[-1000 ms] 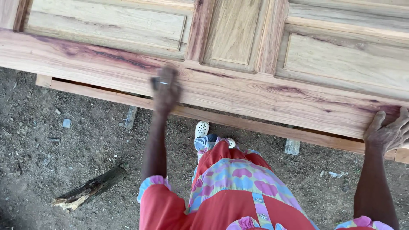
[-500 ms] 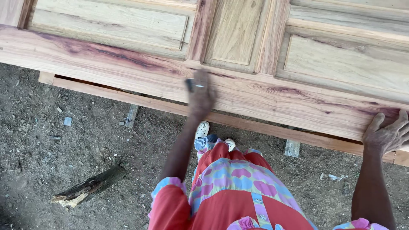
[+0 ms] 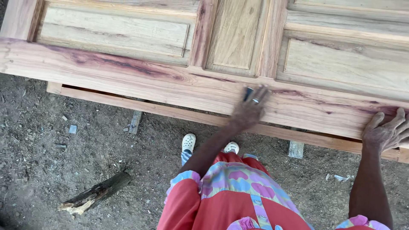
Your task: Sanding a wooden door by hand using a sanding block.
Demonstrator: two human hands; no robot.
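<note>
Left hand pressing small dark block, smooth panelled wooden door

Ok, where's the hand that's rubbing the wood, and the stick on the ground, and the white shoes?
left hand (image 3: 249, 111), head view, back of the hand
stick (image 3: 94, 195), head view, middle of its dark bark
white shoes (image 3: 188, 142), head view, top of the left-side shoe

One panelled wooden door laid flat, with four recessed panels in view. Two hands: left hand and right hand, both on the door's edge rail. Two white shoes. One charred stick on the dirt ground. Two small wooden blocks under the door.
</note>
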